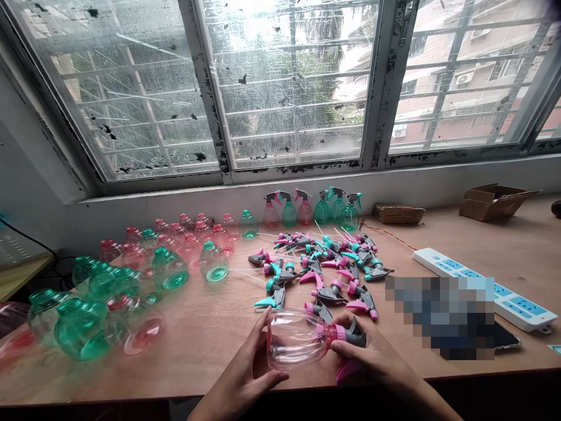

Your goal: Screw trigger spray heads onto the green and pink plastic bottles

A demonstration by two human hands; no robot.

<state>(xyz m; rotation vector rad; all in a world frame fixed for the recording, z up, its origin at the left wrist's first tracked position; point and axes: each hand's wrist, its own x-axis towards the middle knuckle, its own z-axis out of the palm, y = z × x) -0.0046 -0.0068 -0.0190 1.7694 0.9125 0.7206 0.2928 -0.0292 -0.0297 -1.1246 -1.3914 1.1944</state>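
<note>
A clear pink plastic bottle (294, 344) lies sideways near the table's front edge, gripped around its body by my left hand (245, 374). My right hand (370, 354) is closed around the grey and pink trigger sprayer head (346, 336) sitting on the bottle's neck. Just beyond my hands lies a pile of loose trigger sprayer heads (319, 263) in grey, pink and teal, some with thin dip tubes.
Several empty green and pink bottles (131, 280) lie on the left of the wooden table (210, 327). Several finished spray bottles (313, 209) stand by the window sill. A white power strip (491, 286), a phone (504, 338) and a cardboard box (493, 200) are on the right.
</note>
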